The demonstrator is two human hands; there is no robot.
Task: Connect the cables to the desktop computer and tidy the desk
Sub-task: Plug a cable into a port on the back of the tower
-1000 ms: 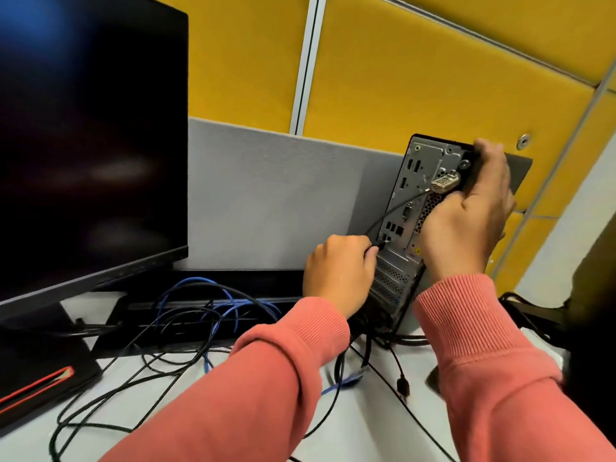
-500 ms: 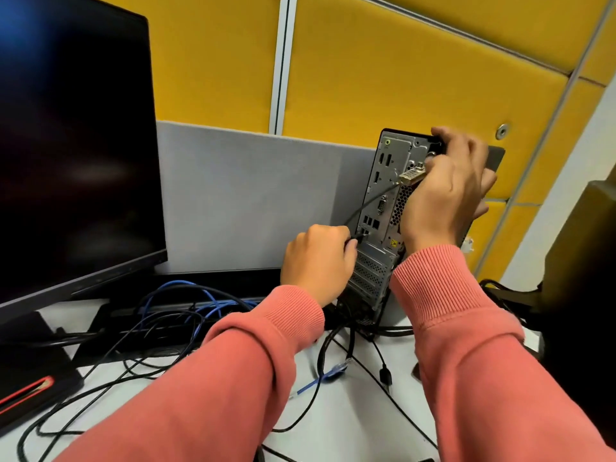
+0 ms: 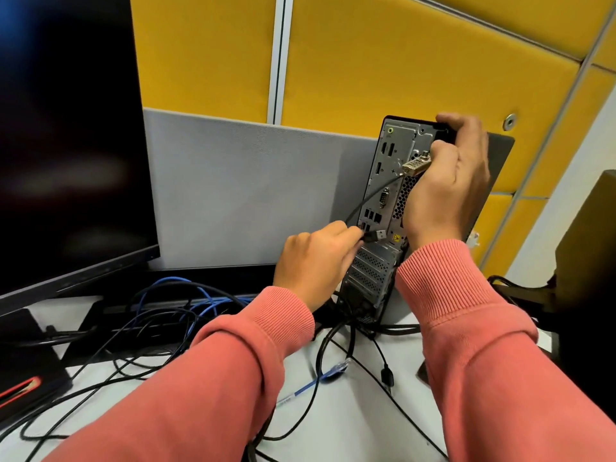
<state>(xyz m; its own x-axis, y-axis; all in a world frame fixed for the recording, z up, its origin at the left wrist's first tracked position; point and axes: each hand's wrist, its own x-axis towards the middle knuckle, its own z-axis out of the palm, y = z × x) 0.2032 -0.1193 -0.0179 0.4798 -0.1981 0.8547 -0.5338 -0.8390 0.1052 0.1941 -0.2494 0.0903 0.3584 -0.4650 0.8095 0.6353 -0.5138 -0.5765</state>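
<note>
A slim desktop computer (image 3: 383,201) stands upright on the white desk (image 3: 350,415), its rear port panel facing me. My left hand (image 3: 313,261) pinches a black USB plug (image 3: 475,235), whose silver tip shows free just in front of the lower USB ports. My right hand (image 3: 443,188) grips the computer's top rear corner, fingers over the top edge. A brass-coloured cable lock (image 3: 415,166) with a dark cable (image 3: 366,201) sticks out of the panel beside my right thumb.
A large black monitor (image 3: 66,145) fills the left. Tangled black and blue cables (image 3: 173,311) lie behind and on the desk; a blue network plug (image 3: 336,368) and a black plug (image 3: 387,376) lie loose. A grey divider (image 3: 250,185) and yellow wall panels stand behind. A dark object (image 3: 586,295) sits right.
The USB plug's silver tip now shows outside the ports, where before my left hand was pressed against them. The view has shifted slightly; my right hand keeps its grip.
</note>
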